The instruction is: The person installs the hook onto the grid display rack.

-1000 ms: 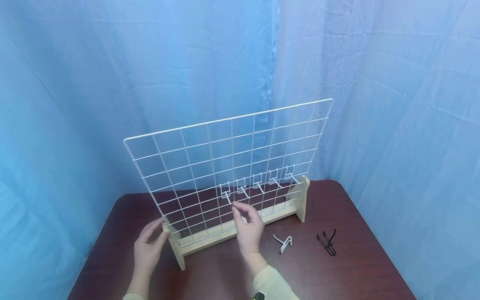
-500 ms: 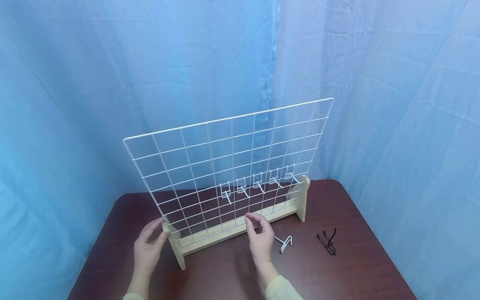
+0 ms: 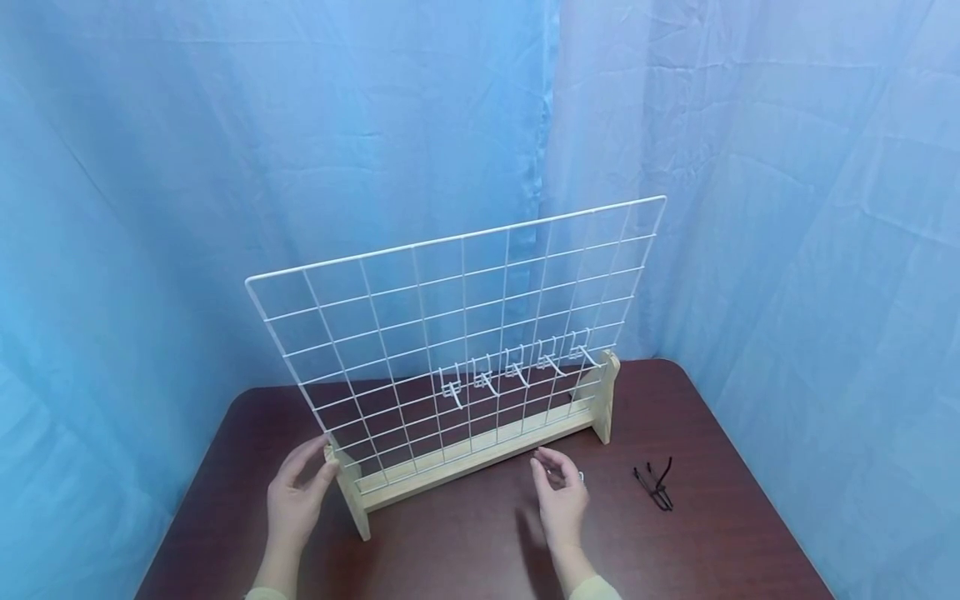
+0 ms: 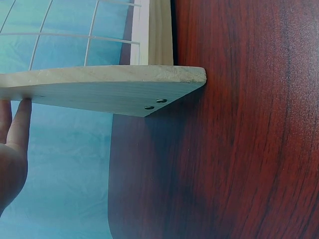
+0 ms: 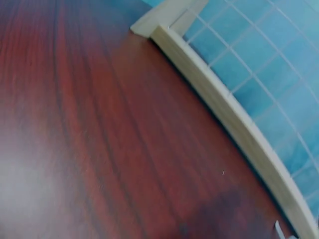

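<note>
My left hand [image 3: 295,496] holds the top of the left wooden end piece [image 3: 356,504] of a stand, thumb and fingertips against it; its outer face [image 4: 114,94] shows in the left wrist view. A white wire grid panel [image 3: 401,246] rises from this stand. Over the table, my right hand [image 3: 562,500] has loosely curved fingers, with thumb and fingertips near each other. It covers most of a loose white hook [image 3: 581,477]; I see no grip on it. A bit of the hook [image 5: 279,230] shows at the right wrist view's bottom edge.
Several white hooks [image 3: 452,389] hang in a row on the lower grid. A black hook [image 3: 660,492] lies on the dark red table [image 3: 712,542], right of my right hand. The stand's wooden base bar [image 3: 480,454] runs below the grid. Blue curtains [image 3: 375,125] enclose the table.
My right hand has left the leftmost hanging hook and moved right and down to the loose white hook, now mostly covering it. The left hand has stayed at the wooden end piece.
</note>
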Demonstrator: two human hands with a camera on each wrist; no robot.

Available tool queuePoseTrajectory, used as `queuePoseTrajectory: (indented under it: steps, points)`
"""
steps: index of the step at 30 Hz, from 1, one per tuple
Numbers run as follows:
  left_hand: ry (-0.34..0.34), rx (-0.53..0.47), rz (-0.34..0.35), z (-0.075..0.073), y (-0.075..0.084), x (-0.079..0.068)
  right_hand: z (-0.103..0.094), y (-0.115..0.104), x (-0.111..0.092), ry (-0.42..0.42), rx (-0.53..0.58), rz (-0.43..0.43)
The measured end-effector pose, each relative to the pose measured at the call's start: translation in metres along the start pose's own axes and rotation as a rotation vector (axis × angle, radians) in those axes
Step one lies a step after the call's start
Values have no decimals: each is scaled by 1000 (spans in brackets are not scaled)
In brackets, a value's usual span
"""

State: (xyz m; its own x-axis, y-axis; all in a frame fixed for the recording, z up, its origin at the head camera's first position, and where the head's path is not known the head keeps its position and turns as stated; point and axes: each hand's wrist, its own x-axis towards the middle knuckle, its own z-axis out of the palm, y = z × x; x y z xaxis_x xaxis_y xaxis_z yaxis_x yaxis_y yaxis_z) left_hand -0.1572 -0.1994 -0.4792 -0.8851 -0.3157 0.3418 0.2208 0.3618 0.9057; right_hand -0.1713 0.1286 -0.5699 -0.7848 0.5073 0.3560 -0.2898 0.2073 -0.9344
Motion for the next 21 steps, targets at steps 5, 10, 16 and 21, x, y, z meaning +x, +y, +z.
queuePoseTrajectory:
  steps: [5,10,16,21]
  points:
    - [0,13,2,0,-1,0,-17,14,-4,39,-76,34]
    - [7,15,-17,2,-24,3,-29,23,-6,66,-158,73]
    - [-5,21,-34,2,-43,7,-39,28,-7,81,-228,141]
    - [-2,24,-53,2,-37,6,-44,33,-7,81,-281,170]
